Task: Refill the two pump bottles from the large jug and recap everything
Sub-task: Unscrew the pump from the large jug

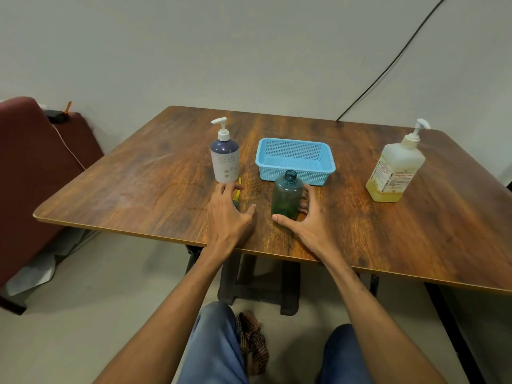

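Note:
An uncapped green bottle stands upright near the table's front edge. My right hand wraps round its base, thumb in front, fingers behind. Left of it, my left hand lies flat with straight fingers on a small yellow-green object, which it mostly hides. Just behind that hand is a white and purple pump bottle with its pump on. The large translucent jug, with yellow liquid low inside and a pump on top, stands at the far right.
An empty blue mesh basket sits just behind the green bottle. The wooden table stands against a wall. A maroon seat is at the left. A black cable runs down the wall.

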Available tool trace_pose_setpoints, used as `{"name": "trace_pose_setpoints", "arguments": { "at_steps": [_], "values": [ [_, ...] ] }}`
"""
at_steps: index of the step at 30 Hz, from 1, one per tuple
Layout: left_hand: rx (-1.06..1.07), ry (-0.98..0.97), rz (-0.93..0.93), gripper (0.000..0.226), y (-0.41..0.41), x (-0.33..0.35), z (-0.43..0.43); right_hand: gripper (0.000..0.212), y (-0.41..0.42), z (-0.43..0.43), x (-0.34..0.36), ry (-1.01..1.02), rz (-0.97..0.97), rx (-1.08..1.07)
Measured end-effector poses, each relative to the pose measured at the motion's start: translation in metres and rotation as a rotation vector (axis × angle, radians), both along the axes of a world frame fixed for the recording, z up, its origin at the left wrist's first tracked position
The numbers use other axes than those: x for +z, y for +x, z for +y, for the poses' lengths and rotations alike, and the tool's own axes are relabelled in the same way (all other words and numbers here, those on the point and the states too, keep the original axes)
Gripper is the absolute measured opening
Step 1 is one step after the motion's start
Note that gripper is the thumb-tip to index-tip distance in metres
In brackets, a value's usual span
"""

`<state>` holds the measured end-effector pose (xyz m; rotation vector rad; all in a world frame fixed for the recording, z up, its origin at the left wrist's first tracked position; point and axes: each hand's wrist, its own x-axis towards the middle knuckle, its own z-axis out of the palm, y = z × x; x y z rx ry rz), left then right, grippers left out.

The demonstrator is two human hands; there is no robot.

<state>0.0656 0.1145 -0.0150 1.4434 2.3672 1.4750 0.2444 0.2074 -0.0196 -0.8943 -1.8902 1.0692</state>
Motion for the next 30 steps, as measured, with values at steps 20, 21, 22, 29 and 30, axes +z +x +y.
{"name": "trace_pose_setpoints", "arguments": {
  "at_steps": [20,21,22,29,30],
  "values": [
    [-0.512,0.28,-0.106,0.036,0.144,0.05,0.057,0.041,0.099,0.032,0.027,0.232,0.232,-0.657],
    [-0.51,0.25,-0.114,0.036,0.149,0.047,0.068,0.044,0.104,0.039,0.026,0.236,0.216,-0.695],
    [-0.51,0.223,-0.121,0.035,0.153,0.045,0.079,0.047,0.109,0.047,0.026,0.244,0.202,-0.73],
    [-0.495,0.122,-0.195,0.033,0.171,0.027,0.14,0.075,0.13,0.103,0.015,0.207,0.126,-0.802],
    [-0.492,0.121,-0.201,0.033,0.172,0.025,0.147,0.081,0.13,0.111,0.012,0.175,0.121,-0.778]
  ]
}}
